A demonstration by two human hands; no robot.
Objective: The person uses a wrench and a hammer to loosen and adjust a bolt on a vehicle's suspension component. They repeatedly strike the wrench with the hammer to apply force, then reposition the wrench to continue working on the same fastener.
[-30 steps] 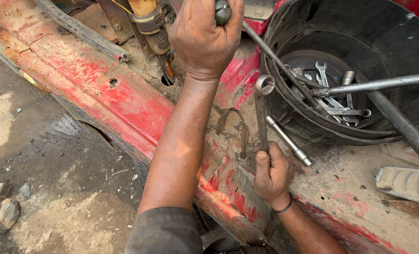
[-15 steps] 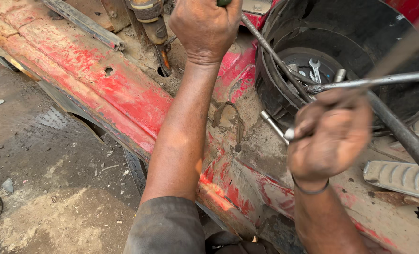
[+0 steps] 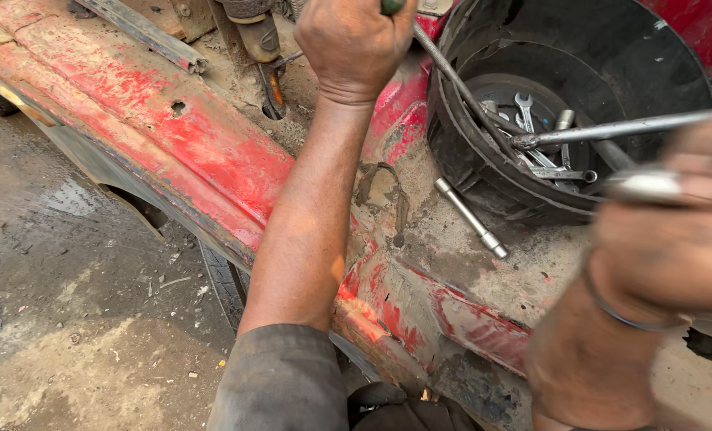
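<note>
Socket extension bar [image 3: 471, 217] lies free beside black tub's rim [image 3: 452, 152]; left hand [image 3: 354, 44] fists a handle, right hand [image 3: 675, 239] pinches blurred metal.

The left arm [image 3: 308, 215] is bare up to a dark grey sleeve [image 3: 280, 383], pushed above the elbow. The right wrist carries a thin dark band [image 3: 611, 307]. Both hands look dirty with dust and grease.
</note>
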